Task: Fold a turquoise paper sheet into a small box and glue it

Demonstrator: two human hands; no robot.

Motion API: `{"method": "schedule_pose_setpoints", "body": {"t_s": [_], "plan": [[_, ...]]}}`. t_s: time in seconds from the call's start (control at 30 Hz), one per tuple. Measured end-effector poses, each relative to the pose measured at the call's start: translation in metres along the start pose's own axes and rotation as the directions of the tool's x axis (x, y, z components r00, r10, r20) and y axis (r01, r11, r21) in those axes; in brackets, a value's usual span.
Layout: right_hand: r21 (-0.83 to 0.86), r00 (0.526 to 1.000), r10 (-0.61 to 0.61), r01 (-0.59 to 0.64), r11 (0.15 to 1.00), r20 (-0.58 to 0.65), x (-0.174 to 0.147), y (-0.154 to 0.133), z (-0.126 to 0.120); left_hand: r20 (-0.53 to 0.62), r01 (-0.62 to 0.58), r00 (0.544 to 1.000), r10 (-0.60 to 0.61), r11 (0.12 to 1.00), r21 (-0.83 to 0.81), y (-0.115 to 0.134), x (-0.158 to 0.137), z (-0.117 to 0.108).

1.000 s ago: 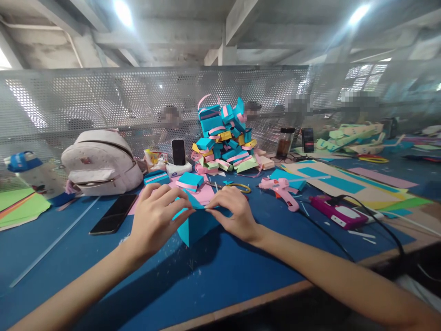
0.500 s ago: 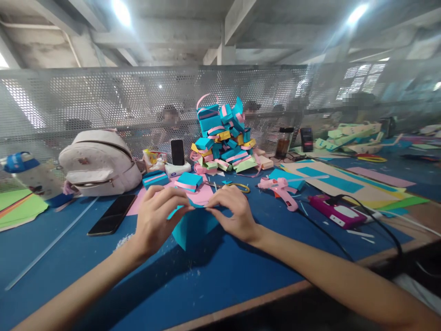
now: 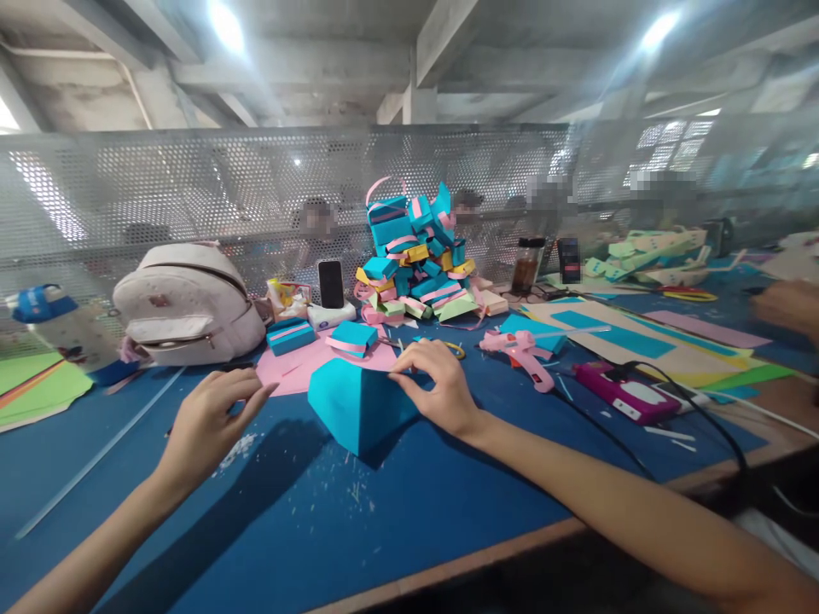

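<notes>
A folded piece of blue paper (image 3: pixel 342 405) stands over the blue tabletop with a crease running down its middle. My right hand (image 3: pixel 441 384) pinches its upper right edge between thumb and fingers. Off to the left of the paper, my left hand (image 3: pixel 214 418) is raised with nothing in it, its thumb apart from the curled fingers. Just behind the blue paper lie a pink sheet (image 3: pixel 272 375) and two small blue paper boxes with pink bands, the left one (image 3: pixel 291 338) and the right one (image 3: pixel 351 338). Scissors, mostly hidden behind my right hand, show a yellow handle (image 3: pixel 456 350).
A pink glue gun (image 3: pixel 521 351) lies right of my right hand, near a magenta power bank (image 3: pixel 624 394) with cables. A heap of paper boxes (image 3: pixel 415 256) stands at the back. At left are a white backpack (image 3: pixel 185 303) and a bottle (image 3: pixel 70 333). A person's hand (image 3: pixel 790 314) shows at far right.
My left hand has let go of the blue paper and moved left, over the black phone. The paper's front faces show more now, still held by my right hand. Another person's hand has appeared far right.
</notes>
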State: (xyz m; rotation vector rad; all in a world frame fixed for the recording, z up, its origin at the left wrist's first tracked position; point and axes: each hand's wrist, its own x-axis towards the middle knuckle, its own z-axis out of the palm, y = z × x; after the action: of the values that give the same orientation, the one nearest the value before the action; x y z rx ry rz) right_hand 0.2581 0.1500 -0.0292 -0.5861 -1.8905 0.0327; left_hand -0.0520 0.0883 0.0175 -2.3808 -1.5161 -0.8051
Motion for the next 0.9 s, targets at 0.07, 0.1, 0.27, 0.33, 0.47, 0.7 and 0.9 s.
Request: {"method": "schedule_pose_setpoints", "body": {"t_s": [0.07,0.1,0.27,0.33,0.47,0.7,0.9], "plan": [[-0.001,1.0,0.002,-0.002,1.0,0.001,0.0,-0.001,0.0,0.066,0.029,0.997,-0.035,0.995,0.09,-0.017,-0.009,-0.003],[-0.001,1.0,0.0,0.0,1.0,0.0,0.0,-0.001,0.001,0.125,0.036,0.991,-0.051,0.992,0.124,-0.024,-0.012,-0.004],[-0.002,1.0,-0.025,0.025,1.0,0.002,0.0,-0.003,0.001,0.193,0.092,0.973,-0.124,0.982,0.163,-0.042,-0.021,-0.007],[0.002,1.0,-0.024,0.024,1.0,0.01,0.0,-0.003,0.001,0.155,0.096,0.981,-0.115,0.987,0.129,-0.043,-0.019,-0.006],[0.082,0.999,0.048,-0.049,0.995,0.014,0.001,-0.004,0.0,0.09,0.107,0.99,-0.111,0.993,0.05,-0.036,-0.012,-0.003],[0.42,0.887,0.455,-0.386,0.821,-0.076,0.009,0.019,0.0,-0.006,0.178,0.984,-0.178,0.983,-0.046,-0.005,0.004,0.006],[0.727,0.652,0.757,-0.54,0.424,0.043,0.007,0.047,0.003,-0.008,0.104,0.993,-0.115,0.924,-0.369,0.019,0.026,0.024]]}}
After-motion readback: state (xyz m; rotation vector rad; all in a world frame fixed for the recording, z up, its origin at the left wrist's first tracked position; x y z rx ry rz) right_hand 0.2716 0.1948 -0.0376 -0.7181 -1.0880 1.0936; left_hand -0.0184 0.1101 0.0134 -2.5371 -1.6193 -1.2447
